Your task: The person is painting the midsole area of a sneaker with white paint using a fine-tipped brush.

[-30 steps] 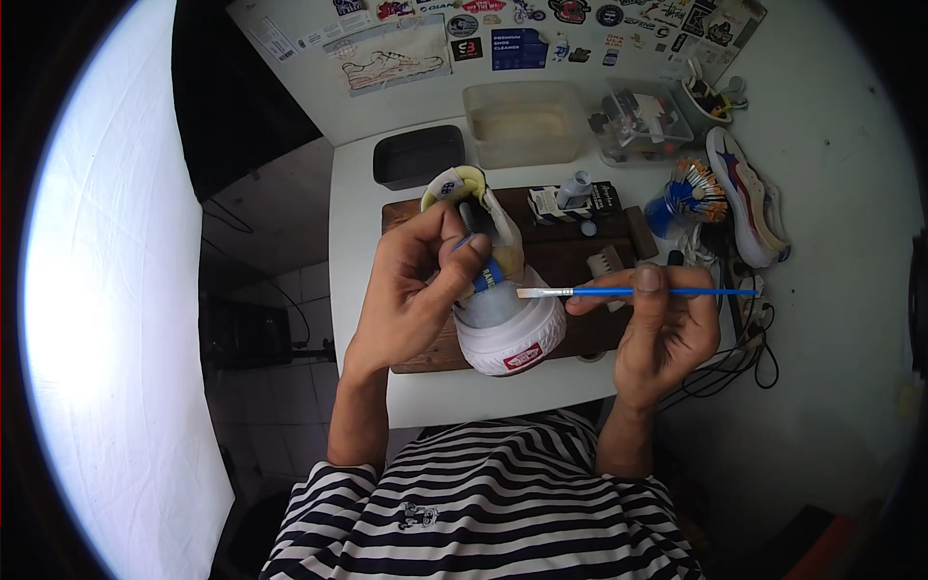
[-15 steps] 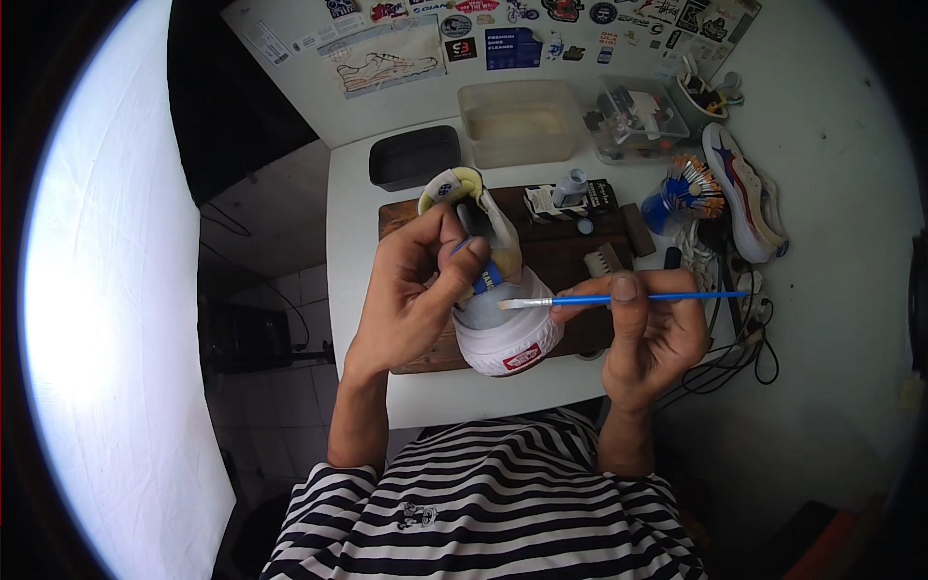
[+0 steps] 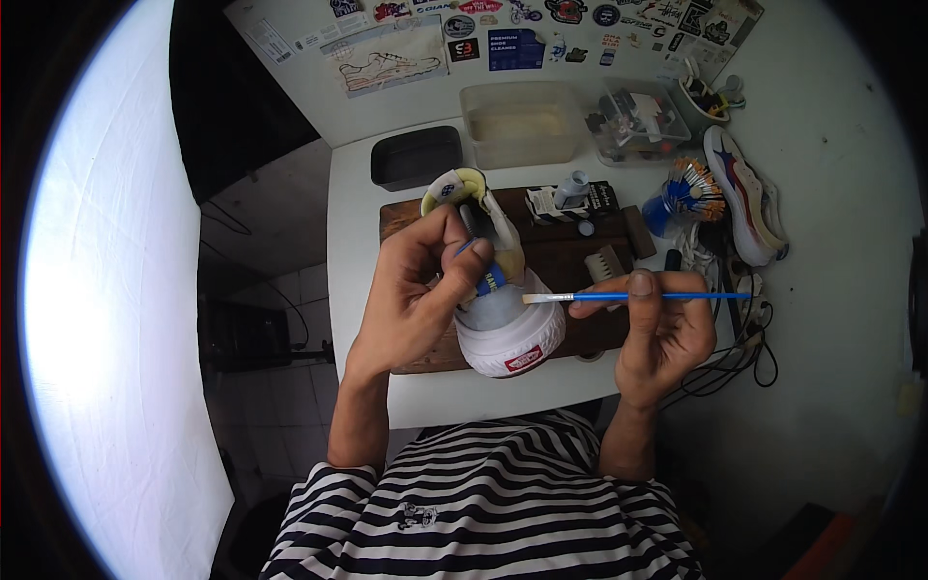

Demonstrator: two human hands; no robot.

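Observation:
My left hand (image 3: pixel 416 280) is closed on a pale sneaker (image 3: pixel 507 343), thumb and fingers pinching it beside a blue printed patch. The sneaker has a textured white sole edge with a red label facing me and a yellow-lined collar at its far end. In my right hand (image 3: pixel 657 333) is a slim blue paintbrush (image 3: pixel 619 297), pinched between thumb and fingers. It lies almost level, its flat pale bristles pointing left above the sneaker's near end. Whether the bristles touch the shoe I cannot tell. My left fingers hide part of the upper.
Behind the sneaker, a dark wooden board (image 3: pixel 570 251) bears a small bottle (image 3: pixel 573 188), its cap and a scrub brush (image 3: pixel 606 263). Farther back stand a black tray (image 3: pixel 418 159) and clear tubs (image 3: pixel 522 121). At right are a cup of brushes (image 3: pixel 662 213), another sneaker (image 3: pixel 739 193) and cables (image 3: pixel 739 358).
My right hand has drawn the paintbrush a little to the right, so its bristles sit nearer the sneaker's right side. My left hand keeps its grip on the sneaker.

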